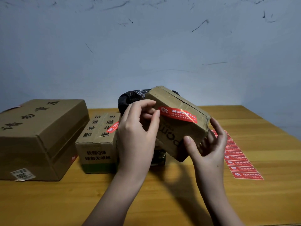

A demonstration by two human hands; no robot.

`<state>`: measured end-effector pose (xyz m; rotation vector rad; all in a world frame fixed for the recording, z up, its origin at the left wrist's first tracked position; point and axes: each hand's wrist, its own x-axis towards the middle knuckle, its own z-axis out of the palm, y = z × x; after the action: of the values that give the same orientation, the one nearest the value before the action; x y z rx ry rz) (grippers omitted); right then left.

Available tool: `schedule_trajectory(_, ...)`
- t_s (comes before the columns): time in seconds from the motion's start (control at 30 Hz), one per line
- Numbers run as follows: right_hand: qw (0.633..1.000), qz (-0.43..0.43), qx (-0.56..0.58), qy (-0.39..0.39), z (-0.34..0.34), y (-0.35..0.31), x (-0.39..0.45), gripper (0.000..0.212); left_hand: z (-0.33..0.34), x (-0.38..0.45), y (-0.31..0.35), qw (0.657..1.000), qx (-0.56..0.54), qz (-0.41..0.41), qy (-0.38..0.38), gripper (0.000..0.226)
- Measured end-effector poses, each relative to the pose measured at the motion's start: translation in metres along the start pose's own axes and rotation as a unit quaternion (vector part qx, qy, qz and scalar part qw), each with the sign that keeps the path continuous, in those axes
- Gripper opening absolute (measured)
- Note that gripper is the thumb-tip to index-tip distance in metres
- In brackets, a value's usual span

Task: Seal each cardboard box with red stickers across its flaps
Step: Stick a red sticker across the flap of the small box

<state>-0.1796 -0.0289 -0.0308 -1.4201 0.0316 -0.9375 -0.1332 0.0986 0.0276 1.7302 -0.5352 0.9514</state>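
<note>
1. Box [177,121], small cardboard one, held tilted in the air above the table, between both hands, one corner pointing down toward the tabletop.
2. Red sticker [178,115] with white print lies across the box's upper face, running from the left edge toward the right; it reflects a bright glare spot near its middle.
3. Left hand [137,136] at the box's left end, fingers curled, thumb tip on the left end of the red sticker, pressing it against the cardboard; the other fingers wrap behind the box end.
4. Right hand [210,144] grips the box's lower right corner: thumb on the near face, fingers spread round the far side and underneath.
5. Black plastic bag [128,98] sits just behind the left hand, partly hidden by the held box.
6. Medium box [97,141] stands on the table left of the hands, black characters on top and front, a red sticker [113,127] across its right top edge.
7. Large box [39,136] sits further left, touching or nearly touching the medium box; a white label [22,174] on its near lower corner.
8. Sticker sheet [239,159], a strip of red stickers in a column, lies flat on the table to the right of the right hand.
9. Wooden table [146,201] carries everything; scuffed pale wall [146,46] behind.
</note>
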Motion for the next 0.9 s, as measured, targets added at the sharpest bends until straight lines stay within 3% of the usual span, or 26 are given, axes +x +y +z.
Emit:
schedule_trajectory(0.4,1.0,-0.015,-0.008,-0.005,-0.0004,0.0001,-0.0019,0.078,0.0088,-0.0057,-0.0053,1.0,-0.022,-0.007,0.019,0.005)
schedule_trajectory(0.67,1.0,0.011,0.01,-0.012,0.0014,0.0026,-0.0022,0.082,0.0074,-0.0043,-0.0057,0.997,0.038,0.063,0.034,0.007)
schedule_trajectory(0.9,1.0,0.019,0.006,-0.008,0.0002,0.0016,-0.0005,0.086,0.0059,-0.002,-0.0045,0.997,0.044,0.053,0.023,0.005)
